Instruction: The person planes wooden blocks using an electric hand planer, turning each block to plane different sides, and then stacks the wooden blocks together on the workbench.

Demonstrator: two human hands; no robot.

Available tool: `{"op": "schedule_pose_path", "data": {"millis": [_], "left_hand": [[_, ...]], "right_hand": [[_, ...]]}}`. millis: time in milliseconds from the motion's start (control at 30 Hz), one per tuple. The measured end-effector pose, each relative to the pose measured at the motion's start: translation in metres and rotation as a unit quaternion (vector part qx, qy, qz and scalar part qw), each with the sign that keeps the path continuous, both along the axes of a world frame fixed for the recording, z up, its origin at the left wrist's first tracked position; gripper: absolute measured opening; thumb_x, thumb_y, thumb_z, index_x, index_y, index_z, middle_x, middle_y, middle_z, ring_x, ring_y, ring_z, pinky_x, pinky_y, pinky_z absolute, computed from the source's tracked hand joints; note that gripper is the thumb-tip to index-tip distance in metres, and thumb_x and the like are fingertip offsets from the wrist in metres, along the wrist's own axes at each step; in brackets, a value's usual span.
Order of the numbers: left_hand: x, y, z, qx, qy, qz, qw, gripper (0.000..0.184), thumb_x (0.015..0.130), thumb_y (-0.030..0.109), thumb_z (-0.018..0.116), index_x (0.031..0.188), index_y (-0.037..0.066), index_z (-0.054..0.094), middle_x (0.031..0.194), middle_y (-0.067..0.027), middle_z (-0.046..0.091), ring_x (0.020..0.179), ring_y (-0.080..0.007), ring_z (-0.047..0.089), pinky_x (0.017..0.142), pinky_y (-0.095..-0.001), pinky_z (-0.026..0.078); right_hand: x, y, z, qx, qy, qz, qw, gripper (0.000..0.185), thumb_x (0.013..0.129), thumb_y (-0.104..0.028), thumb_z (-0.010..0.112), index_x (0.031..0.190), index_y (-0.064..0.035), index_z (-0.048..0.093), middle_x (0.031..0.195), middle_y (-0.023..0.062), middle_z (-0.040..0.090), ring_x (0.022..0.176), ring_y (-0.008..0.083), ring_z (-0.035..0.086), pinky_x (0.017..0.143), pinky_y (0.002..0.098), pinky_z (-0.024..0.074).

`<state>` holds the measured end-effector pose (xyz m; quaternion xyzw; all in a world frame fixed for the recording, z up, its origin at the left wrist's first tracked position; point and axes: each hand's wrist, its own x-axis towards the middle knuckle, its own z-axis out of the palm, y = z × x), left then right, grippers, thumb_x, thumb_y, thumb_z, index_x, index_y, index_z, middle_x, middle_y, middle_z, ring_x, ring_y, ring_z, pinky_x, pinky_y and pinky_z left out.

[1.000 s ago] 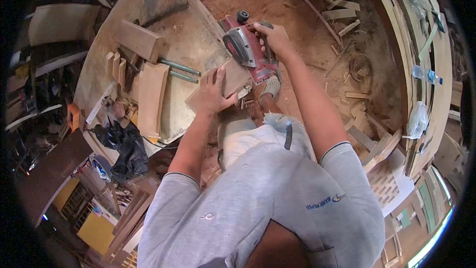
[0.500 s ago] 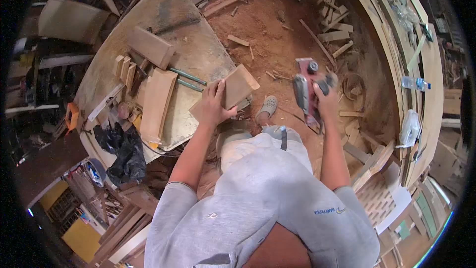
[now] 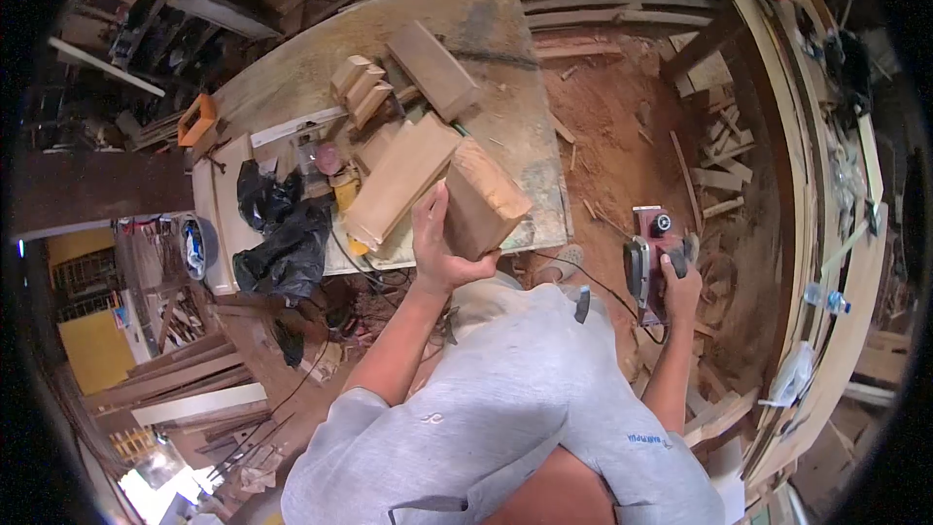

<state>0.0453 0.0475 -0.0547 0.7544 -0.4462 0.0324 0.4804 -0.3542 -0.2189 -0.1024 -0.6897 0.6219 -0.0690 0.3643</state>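
Observation:
My left hand (image 3: 445, 258) grips a wooden block (image 3: 491, 196) from below at the table's near edge, thumb and fingers on its sides. A rough, paler face of that block is turned up. Out to the right, my right hand (image 3: 682, 287) is wrapped round the handle of a red electric planer (image 3: 649, 262), held away from the block above the floor. Beside the held block, another wooden block (image 3: 403, 180) lies on the table. A further wooden block (image 3: 432, 68) lies behind it.
The worktable (image 3: 530, 122) carries small wood pieces (image 3: 362, 87), a black plastic bag (image 3: 282, 233) and an orange object (image 3: 197, 120) at its left. A cord (image 3: 603, 277) runs to the planer. Offcuts (image 3: 724, 151) litter the floor. Long boards with a plastic bottle (image 3: 826, 297) stand right.
My view has swung left. The block in my left hand has turned, now showing its rough face. My right hand still holds the planer, now more upright and lower in view.

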Motion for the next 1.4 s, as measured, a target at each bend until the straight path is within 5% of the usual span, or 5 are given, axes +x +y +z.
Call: {"op": "schedule_pose_path", "data": {"millis": [200, 367, 633, 1033, 1400], "left_hand": [[0.076, 0.039, -0.009, 0.114, 0.004, 0.030, 0.993, 0.128, 0.062, 0.031, 0.098, 0.176, 0.009, 0.043, 0.153, -0.0234, 0.057, 0.138, -0.0434, 0.059, 0.120, -0.0543, 0.050], [0.143, 0.042, -0.044, 0.285, 0.046, 0.073, 0.955, 0.123, 0.067, 0.038, 0.098, 0.175, 0.010, 0.044, 0.154, -0.0233, 0.056, 0.141, -0.0441, 0.056, 0.121, -0.0567, 0.050], [0.210, 0.031, -0.085, 0.443, 0.005, 0.034, 0.896, 0.123, 0.071, 0.051, 0.098, 0.175, 0.013, 0.044, 0.160, -0.0228, 0.052, 0.145, -0.0425, 0.052, 0.127, -0.0539, 0.042], [0.270, -0.034, -0.057, 0.470, -0.117, -0.167, 0.859, 0.109, 0.071, 0.067, 0.095, 0.161, 0.018, 0.059, 0.151, -0.0179, 0.060, 0.137, -0.0360, 0.059, 0.114, -0.0514, 0.049], [0.313, -0.056, -0.099, 0.342, -0.120, -0.206, 0.909, 0.067, 0.081, 0.035, 0.095, 0.140, 0.014, 0.071, 0.162, -0.0159, 0.058, 0.152, -0.0388, 0.051, 0.123, -0.0528, 0.045]], "right_hand": [[0.098, 0.017, 0.023, -0.049, -0.045, 0.088, 0.994, 0.048, 0.100, -0.043, 0.082, 0.112, 0.0032, 0.081, 0.090, 0.0147, 0.077, 0.083, 0.0255, 0.071, 0.083, 0.0436, 0.0559], [0.169, 0.033, 0.046, -0.065, 0.002, 0.187, 0.980, 0.051, 0.098, -0.050, 0.081, 0.118, -0.0029, 0.083, 0.107, 0.0284, 0.081, 0.101, 0.0502, 0.076, 0.092, 0.0545, 0.0580], [0.251, 0.063, 0.059, -0.026, 0.142, 0.225, 0.963, 0.051, 0.099, -0.047, 0.080, 0.120, -0.0012, 0.083, 0.111, 0.0318, 0.080, 0.107, 0.0501, 0.077, 0.095, 0.0555, 0.0598], [0.260, 0.070, 0.042, -0.021, 0.188, 0.183, 0.965, 0.049, 0.098, -0.042, 0.082, 0.120, 0.0017, 0.083, 0.109, 0.0312, 0.081, 0.106, 0.0495, 0.078, 0.094, 0.0533, 0.0605], [0.267, 0.072, 0.055, 0.035, 0.153, 0.152, 0.976, 0.055, 0.095, -0.048, 0.081, 0.120, -0.0002, 0.082, 0.111, 0.0327, 0.080, 0.107, 0.0504, 0.077, 0.098, 0.0556, 0.0601]]}}
